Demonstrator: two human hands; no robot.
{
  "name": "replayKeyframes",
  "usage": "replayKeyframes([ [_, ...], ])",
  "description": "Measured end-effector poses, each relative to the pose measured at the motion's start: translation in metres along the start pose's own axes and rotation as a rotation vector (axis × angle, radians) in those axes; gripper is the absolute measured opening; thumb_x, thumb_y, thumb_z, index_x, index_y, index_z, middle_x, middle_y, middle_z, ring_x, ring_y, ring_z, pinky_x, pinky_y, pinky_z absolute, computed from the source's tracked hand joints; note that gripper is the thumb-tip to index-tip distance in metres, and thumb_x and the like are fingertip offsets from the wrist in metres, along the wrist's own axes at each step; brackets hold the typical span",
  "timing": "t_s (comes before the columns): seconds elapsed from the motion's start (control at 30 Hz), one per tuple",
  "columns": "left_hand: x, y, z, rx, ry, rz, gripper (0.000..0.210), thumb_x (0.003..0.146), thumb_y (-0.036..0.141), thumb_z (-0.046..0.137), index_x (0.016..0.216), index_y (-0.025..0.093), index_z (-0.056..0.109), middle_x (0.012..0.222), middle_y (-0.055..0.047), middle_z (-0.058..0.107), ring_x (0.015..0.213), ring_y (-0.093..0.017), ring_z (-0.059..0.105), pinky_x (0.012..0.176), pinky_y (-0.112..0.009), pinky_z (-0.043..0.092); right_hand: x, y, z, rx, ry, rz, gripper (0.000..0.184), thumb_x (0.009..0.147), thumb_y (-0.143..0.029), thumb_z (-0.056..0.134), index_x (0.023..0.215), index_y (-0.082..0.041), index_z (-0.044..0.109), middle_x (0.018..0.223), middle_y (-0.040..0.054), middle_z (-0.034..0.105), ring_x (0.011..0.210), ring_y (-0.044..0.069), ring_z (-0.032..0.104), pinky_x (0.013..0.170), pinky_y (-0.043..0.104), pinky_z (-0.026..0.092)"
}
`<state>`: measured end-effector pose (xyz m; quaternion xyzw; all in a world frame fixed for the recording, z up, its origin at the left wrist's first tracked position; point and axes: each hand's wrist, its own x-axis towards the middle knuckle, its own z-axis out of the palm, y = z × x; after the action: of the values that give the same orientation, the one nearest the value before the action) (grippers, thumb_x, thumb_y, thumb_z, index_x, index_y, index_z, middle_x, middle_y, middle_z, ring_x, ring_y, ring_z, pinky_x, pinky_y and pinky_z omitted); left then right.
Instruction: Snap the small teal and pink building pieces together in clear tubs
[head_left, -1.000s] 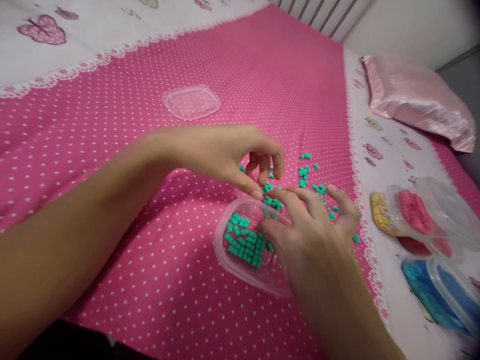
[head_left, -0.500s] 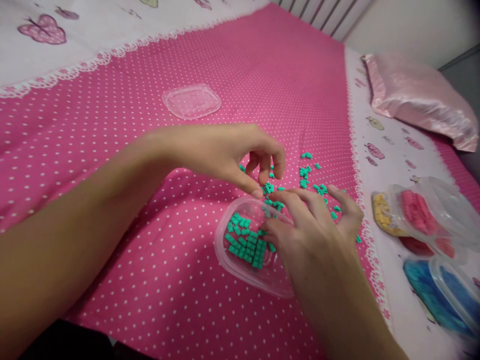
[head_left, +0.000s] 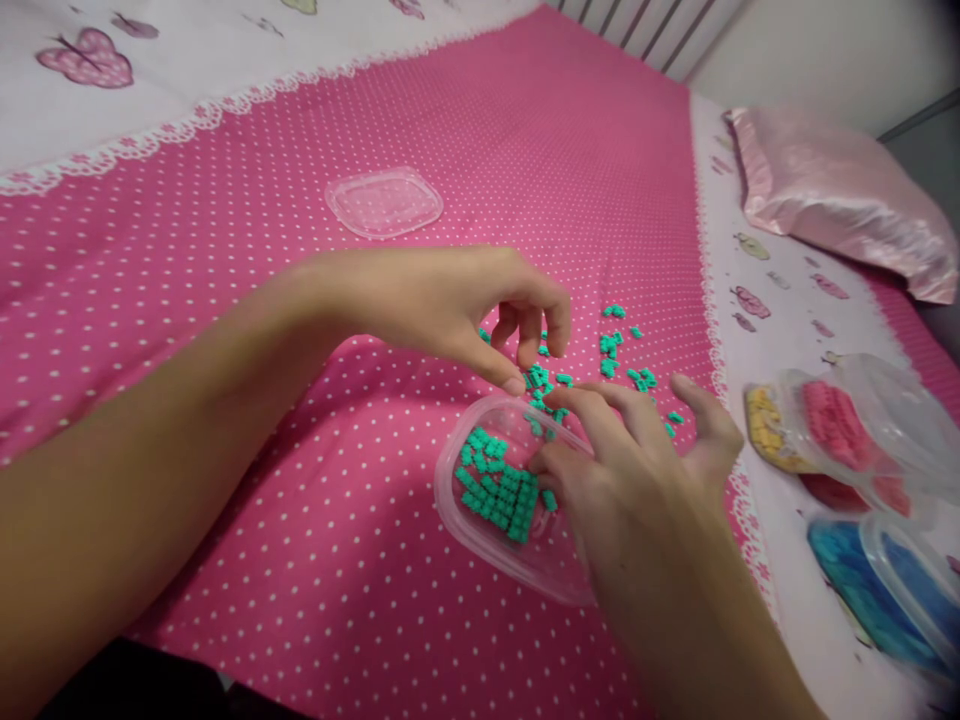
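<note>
A clear plastic container [head_left: 469,535] sits on the pink dotted bedspread, with small green toy bricks [head_left: 499,495] inside, many packed in rows. My right hand [head_left: 637,470] pinches its far rim, thumb inside and index finger outside. Beyond the container, my left hand [head_left: 487,305] hovers palm down, fingers curled but apart from the thumb. I see nothing held in it. More loose green bricks [head_left: 538,378] lie beneath the left fingers and around the right fingertips; the hands partly hide them.
A clear lid [head_left: 384,203] lies flat farther back on the bedspread [head_left: 262,200]. To the right are stacked clear tubs holding yellow pieces [head_left: 769,428] and pink pieces [head_left: 836,425], with a blue-filled tub [head_left: 870,580] nearer. A shiny pink pillow [head_left: 832,190] rests at the upper right.
My right hand and the container have shifted slightly right, and the right little finger has spread outward. My left hand has stayed in place.
</note>
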<state>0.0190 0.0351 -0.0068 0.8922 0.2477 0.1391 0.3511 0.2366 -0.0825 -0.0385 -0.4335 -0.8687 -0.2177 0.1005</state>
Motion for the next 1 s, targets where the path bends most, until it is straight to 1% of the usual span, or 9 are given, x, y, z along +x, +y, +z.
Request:
replayKeyframes([
  [0.07,0.0,0.0,0.0,-0.001,0.003,0.004,0.027,0.084,0.037,0.075,0.108,0.025,0.072,0.097,0.002,0.075,0.088,-0.016,0.068,0.076,-0.023,0.048,-0.002,0.002,-0.004,-0.016,-0.032,-0.048,0.029,0.093,-0.009,0.06,0.074,-0.027,0.072,0.11,0.0024,0.077,0.111,0.026,0.066,0.112,0.058,0.028],
  [0.17,0.0,-0.001,0.0,0.001,0.006,0.005,0.027,0.083,0.037,0.075,0.108,0.025,0.072,0.097,0.002,0.074,0.089,-0.016,0.068,0.077,-0.023,0.048,-0.004,0.004,-0.012,-0.037,-0.055,-0.069,0.029,0.095,-0.009,0.056,0.081,-0.027,0.074,0.116,0.0045,0.076,0.113,0.026,0.065,0.11,0.059,0.031],
  [0.27,-0.001,-0.002,0.0,-0.005,0.011,0.015,0.027,0.083,0.037,0.076,0.107,0.026,0.072,0.097,0.002,0.074,0.089,-0.016,0.068,0.076,-0.023,0.048,-0.005,0.005,-0.015,-0.03,-0.062,-0.073,0.029,0.095,-0.009,0.056,0.08,-0.027,0.074,0.116,0.0056,0.077,0.113,0.028,0.065,0.108,0.06,0.033],
  [0.4,-0.001,-0.004,0.0,-0.009,0.018,0.027,0.027,0.083,0.038,0.076,0.108,0.027,0.072,0.098,0.002,0.075,0.089,-0.017,0.068,0.075,-0.023,0.048,-0.004,0.005,-0.016,-0.005,-0.104,-0.078,0.033,0.096,-0.009,0.054,0.083,-0.028,0.076,0.115,0.005,0.077,0.112,0.027,0.067,0.107,0.06,0.034],
  [0.5,-0.002,-0.005,0.0,-0.001,0.014,0.02,0.029,0.083,0.039,0.076,0.109,0.027,0.072,0.098,0.001,0.076,0.09,-0.018,0.068,0.075,-0.024,0.049,-0.004,0.006,-0.016,0.004,-0.07,-0.085,0.036,0.096,-0.009,0.052,0.079,-0.028,0.076,0.113,0.0043,0.078,0.109,0.026,0.068,0.105,0.059,0.035],
  [0.6,-0.002,-0.005,0.0,0.003,0.015,0.024,0.028,0.083,0.039,0.076,0.108,0.027,0.072,0.098,0.001,0.076,0.09,-0.017,0.068,0.075,-0.023,0.048,-0.004,0.005,-0.017,0.019,-0.062,-0.069,0.037,0.094,-0.007,0.052,0.074,-0.027,0.074,0.111,0.0049,0.079,0.107,0.027,0.069,0.103,0.06,0.036],
  [0.67,-0.002,-0.005,0.0,0.003,0.017,0.025,0.027,0.083,0.039,0.076,0.107,0.027,0.072,0.098,0.001,0.076,0.09,-0.017,0.068,0.074,-0.023,0.048,-0.004,0.005,-0.017,0.013,-0.07,-0.066,0.036,0.094,-0.007,0.052,0.074,-0.027,0.074,0.109,0.0058,0.078,0.107,0.028,0.068,0.103,0.061,0.036],
  [0.87,-0.002,-0.004,0.0,0.01,0.023,0.018,0.027,0.083,0.039,0.077,0.107,0.027,0.073,0.097,0.001,0.075,0.09,-0.017,0.068,0.075,-0.023,0.048,-0.003,0.003,-0.015,-0.037,-0.124,-0.096,0.029,0.095,-0.01,0.051,0.086,-0.026,0.073,0.114,0.0072,0.075,0.11,0.029,0.065,0.108,0.065,0.033],
  [1.0,-0.002,-0.005,0.0,0.009,0.016,0.026,0.027,0.083,0.038,0.076,0.108,0.027,0.072,0.098,0.001,0.075,0.091,-0.018,0.068,0.076,-0.024,0.048,-0.004,0.004,-0.015,-0.028,-0.129,-0.079,0.027,0.094,-0.011,0.053,0.085,-0.027,0.073,0.111,0.0063,0.076,0.109,0.028,0.064,0.109,0.065,0.033],
])
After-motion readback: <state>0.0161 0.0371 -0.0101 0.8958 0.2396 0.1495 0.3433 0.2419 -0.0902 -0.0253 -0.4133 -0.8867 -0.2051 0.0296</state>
